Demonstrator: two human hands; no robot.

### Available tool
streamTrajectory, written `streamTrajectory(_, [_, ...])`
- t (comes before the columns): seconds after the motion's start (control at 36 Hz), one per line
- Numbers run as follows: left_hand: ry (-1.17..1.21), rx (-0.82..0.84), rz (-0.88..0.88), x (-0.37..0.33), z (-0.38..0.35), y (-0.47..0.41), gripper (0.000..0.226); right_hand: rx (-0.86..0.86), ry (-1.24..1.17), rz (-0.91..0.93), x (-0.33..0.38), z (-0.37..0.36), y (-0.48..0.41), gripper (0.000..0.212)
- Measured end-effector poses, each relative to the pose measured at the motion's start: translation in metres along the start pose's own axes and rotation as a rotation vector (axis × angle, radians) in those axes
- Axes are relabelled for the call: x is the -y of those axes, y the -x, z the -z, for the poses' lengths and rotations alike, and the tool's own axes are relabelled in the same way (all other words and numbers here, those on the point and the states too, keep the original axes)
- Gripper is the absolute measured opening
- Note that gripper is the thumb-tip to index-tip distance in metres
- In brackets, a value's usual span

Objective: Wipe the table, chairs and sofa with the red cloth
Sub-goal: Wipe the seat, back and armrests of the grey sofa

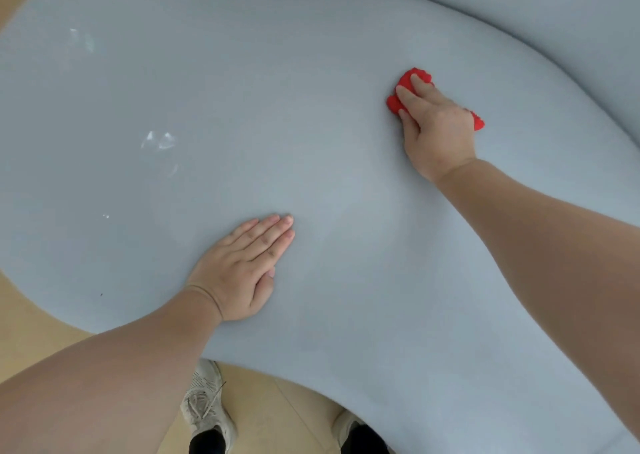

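Observation:
A wide, curved grey-blue sofa seat (277, 114) fills most of the view. The red cloth (394, 101) lies bunched on the seat at the right, mostly hidden under my right hand (436, 127). That hand presses down on the cloth with straight fingers pointing up and left; red edges show past the fingertips and behind the knuckles. My left hand (242, 273) rests flat on the seat near its front edge, fingers straight and together, holding nothing.
The sofa's backrest (519, 13) rises along the top right. Pale smudges (159, 141) mark the left part of the seat. A beige floor (31, 318) shows at the lower left, with a grey-white sneaker (204, 408) below the front edge.

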State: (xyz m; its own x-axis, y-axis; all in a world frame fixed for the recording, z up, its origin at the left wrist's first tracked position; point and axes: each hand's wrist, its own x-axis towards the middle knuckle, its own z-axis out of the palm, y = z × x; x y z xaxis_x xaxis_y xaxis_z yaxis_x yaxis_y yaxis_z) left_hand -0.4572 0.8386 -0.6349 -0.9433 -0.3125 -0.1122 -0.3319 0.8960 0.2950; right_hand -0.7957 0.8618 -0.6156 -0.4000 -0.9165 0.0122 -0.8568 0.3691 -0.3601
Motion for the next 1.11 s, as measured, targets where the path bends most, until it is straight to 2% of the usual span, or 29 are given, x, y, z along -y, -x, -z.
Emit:
streamTrajectory(0.56, [0.037, -0.001, 0.008, -0.009, 0.019, 0.009, 0.055, -0.049, -0.049, 0.177, 0.107, -0.039, 0.131, 0.029])
streamTrajectory(0.67, [0.06, -0.011, 0.04, -0.012, 0.024, 0.023, 0.054, -0.028, -0.058, 0.257, 0.123, -0.049, 0.167, 0.032])
streamTrajectory(0.78, [0.058, 0.033, 0.024, -0.004, 0.026, 0.059, 0.053, -0.004, -0.095, 0.314, 0.147, -0.058, 0.212, 0.046])
streamTrajectory(0.97, [0.049, 0.048, 0.149, 0.019, 0.033, 0.111, 0.053, 0.101, -0.107, 0.413, 0.181, -0.07, 0.268, 0.047])
streamTrajectory(1.11, [0.043, 0.033, 0.197, 0.031, 0.038, 0.126, 0.053, 0.083, -0.084, 0.457, 0.182, -0.073, 0.267, 0.046])
